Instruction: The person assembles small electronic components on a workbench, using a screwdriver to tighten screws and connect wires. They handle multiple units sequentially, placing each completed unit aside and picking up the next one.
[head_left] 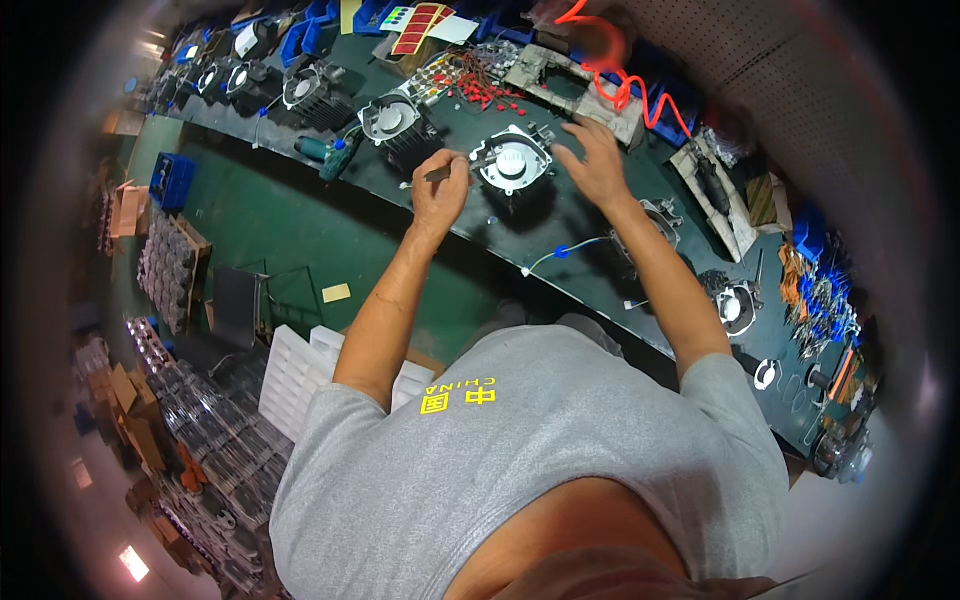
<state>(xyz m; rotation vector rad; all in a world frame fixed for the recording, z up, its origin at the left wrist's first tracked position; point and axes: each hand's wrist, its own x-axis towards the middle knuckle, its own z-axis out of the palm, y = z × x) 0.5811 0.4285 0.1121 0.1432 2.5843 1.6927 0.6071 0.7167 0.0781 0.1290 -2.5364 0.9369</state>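
Head view: round-faced metal housing lies face-up on the worktop, likely for two-sided reach; left of it, the left hand clamps a dark piece; right of it, the right hand has fingers apart.

Downward head-worn view (wide fisheye)

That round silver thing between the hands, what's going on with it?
A person is working at a dark bench with both hands around a silver-topped unit. The left hand, close beside it, holds a small dark piece; I can't tell what that is. The right hand is open on the other side, with nothing visible in it. A similar unit and a green drill sit farther left.
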